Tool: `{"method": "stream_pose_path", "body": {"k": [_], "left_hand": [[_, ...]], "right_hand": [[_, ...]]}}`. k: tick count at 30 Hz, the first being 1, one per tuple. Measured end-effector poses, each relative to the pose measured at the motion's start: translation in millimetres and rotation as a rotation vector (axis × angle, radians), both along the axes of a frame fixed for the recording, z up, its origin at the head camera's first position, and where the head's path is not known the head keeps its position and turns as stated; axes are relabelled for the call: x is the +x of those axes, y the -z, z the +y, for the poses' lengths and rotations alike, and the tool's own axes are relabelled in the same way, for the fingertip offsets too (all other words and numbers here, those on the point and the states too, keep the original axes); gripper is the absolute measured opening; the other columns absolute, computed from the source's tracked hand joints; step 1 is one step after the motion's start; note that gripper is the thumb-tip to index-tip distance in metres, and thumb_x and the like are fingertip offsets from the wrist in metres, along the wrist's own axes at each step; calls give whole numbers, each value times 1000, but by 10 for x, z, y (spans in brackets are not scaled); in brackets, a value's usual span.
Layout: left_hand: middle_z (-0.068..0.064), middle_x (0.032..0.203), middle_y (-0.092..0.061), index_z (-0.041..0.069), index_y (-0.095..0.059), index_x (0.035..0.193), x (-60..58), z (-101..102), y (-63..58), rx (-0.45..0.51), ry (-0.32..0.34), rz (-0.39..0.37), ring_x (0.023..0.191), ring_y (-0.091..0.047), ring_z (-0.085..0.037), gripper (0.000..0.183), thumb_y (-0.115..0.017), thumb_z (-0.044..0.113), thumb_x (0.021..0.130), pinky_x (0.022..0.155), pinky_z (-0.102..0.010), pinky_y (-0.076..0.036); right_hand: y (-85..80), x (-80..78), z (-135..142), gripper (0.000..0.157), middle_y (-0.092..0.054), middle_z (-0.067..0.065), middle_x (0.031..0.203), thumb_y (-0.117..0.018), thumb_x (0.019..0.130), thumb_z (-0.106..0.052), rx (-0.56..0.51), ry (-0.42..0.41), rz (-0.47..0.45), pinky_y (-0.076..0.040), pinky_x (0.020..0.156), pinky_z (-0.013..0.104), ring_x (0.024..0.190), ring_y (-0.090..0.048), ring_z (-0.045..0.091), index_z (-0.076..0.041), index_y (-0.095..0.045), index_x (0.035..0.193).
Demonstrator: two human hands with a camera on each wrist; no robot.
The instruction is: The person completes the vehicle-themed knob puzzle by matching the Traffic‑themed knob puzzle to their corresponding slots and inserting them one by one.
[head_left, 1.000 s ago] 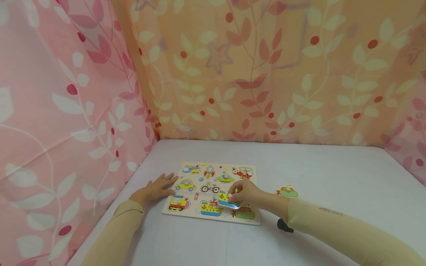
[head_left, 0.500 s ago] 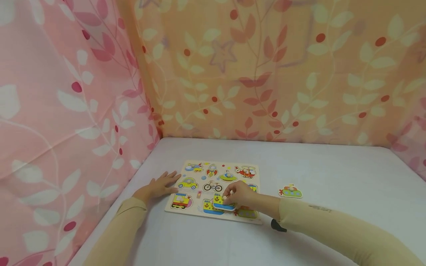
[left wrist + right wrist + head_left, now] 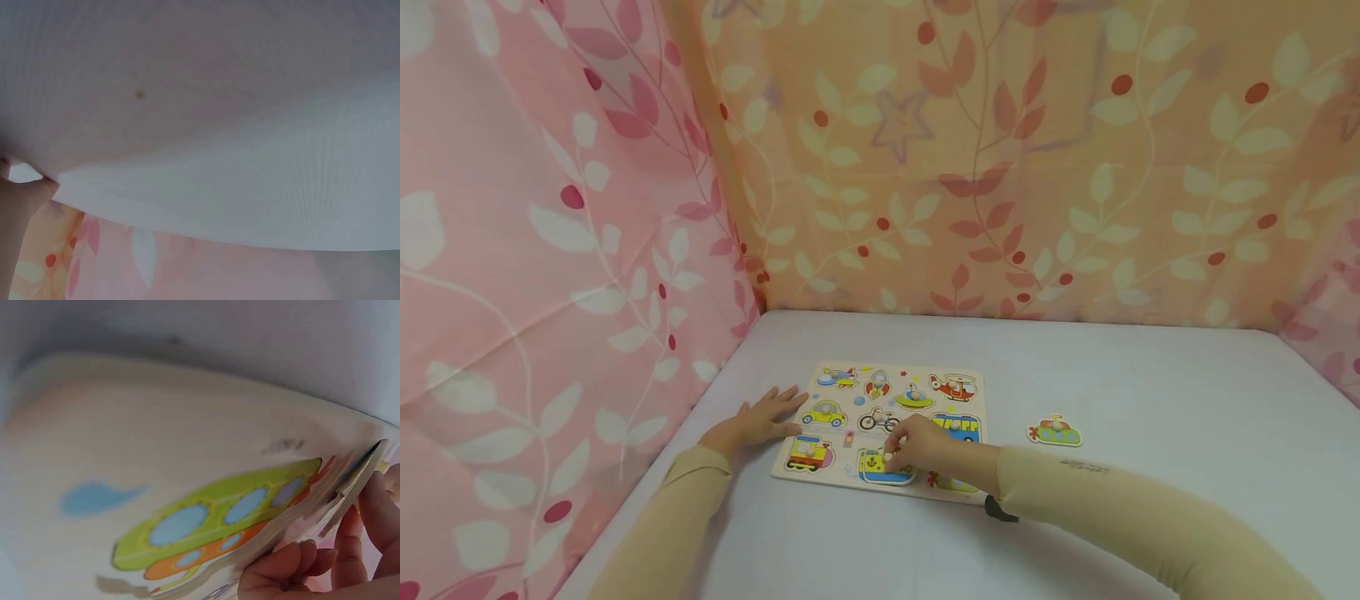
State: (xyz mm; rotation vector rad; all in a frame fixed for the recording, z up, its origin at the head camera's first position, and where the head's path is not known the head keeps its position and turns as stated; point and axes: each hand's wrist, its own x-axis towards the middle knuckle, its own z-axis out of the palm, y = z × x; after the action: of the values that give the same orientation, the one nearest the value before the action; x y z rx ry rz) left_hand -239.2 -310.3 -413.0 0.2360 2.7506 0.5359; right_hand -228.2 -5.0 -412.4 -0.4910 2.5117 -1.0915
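My right hand (image 3: pixel 919 443) pinches the knob of a yellow-and-blue ship puzzle piece (image 3: pixel 895 477), which lies over the ship picture in the board's front row. The piece looks tilted in the right wrist view, where the fingers (image 3: pixel 375 512) hold it near the board surface. Whether it sits in its recess I cannot tell. My left hand (image 3: pixel 763 417) rests with straight fingers at the left edge of the wooden puzzle board (image 3: pixel 842 479). A green submarine piece (image 3: pixel 1055 431) lies on the table to the right, and the board's submarine picture (image 3: pixel 219 515) shows beside my right hand.
Other knobbed pieces sit on the board, among them a train (image 3: pixel 808 452), a car (image 3: pixel 823 413), a bus (image 3: pixel 955 427) and a helicopter (image 3: pixel 952 387). The white table (image 3: pixel 1150 392) is bounded by a floral curtain (image 3: pixel 1000 167) behind and at the left.
My right hand has moved left and down with the ship piece, from above the board onto the ship picture. The bus has come into view. My left hand stays at the board's edge.
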Motion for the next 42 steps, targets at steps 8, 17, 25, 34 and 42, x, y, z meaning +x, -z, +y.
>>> {"method": "stream_pose_path", "body": {"k": [8,17,25,34,42], "left_hand": [[-13,160,-18,17,-31,153,-38,-12,7,-13,-9,-4,146,-2,-43,73,-60,46,93,106,-73,2],[-15,160,-18,14,-31,153,-40,-41,28,-3,7,16,145,-1,-44,73,-58,47,94,105,-74,2],[-17,159,-19,14,-31,153,4,-36,48,-9,-7,8,145,-2,-45,74,-59,48,93,104,-74,1],[-18,159,-18,13,-30,153,-11,-35,28,-9,14,8,144,-2,-47,74,-57,48,94,104,-74,2],[-18,159,-18,12,-30,153,0,0,1,-4,21,0,144,-2,-47,74,-57,47,94,104,-75,2]], "right_hand": [[-8,10,-95,17,-57,0,85,-84,77,-20,82,-13,23,-37,66,31,82,-50,19,-16,-67,74],[-75,-37,-50,12,-57,2,91,-82,78,-14,66,-73,-65,-40,66,30,84,-50,20,-15,-71,82],[-93,-126,322,18,-54,7,89,-79,80,-12,-59,-42,-123,-41,61,27,78,-49,19,-14,-76,98],[-245,-185,919,22,-48,6,85,-76,83,-12,-85,124,-89,-32,66,32,87,-43,22,-9,-75,105],[-318,-219,1425,31,-57,11,100,-69,89,-16,-101,167,-91,-47,73,34,93,-50,26,-5,-68,118]]}}
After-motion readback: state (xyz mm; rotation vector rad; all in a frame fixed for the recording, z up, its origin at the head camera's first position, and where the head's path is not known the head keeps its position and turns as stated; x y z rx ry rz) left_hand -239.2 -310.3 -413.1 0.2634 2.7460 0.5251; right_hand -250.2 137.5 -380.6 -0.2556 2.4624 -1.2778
